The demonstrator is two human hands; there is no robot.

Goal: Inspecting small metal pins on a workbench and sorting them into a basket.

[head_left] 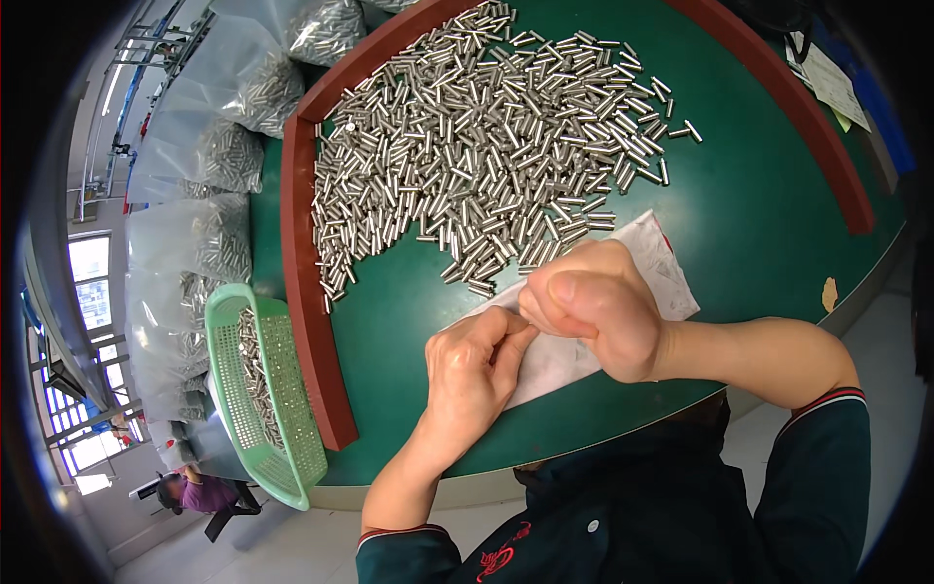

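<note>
My left hand (469, 368) and my right hand (605, 310) meet over a white cloth (654, 255) on the green table. The left fingers are pinched together, and the right hand is curled into a fist with its thumb on top. Whatever they grip between them is hidden by the fingers. Just beyond the hands spreads a large heap of short, shiny metal pins (486, 146), its near edge close to the right knuckles.
Dark red wooden rails (304, 292) border the green tabletop (759, 204). Left of them stands a light green plastic basket (297, 419) with metal pins inside. Clear bags (226, 234) of pins line the left side. A person (206, 492) sits in the background.
</note>
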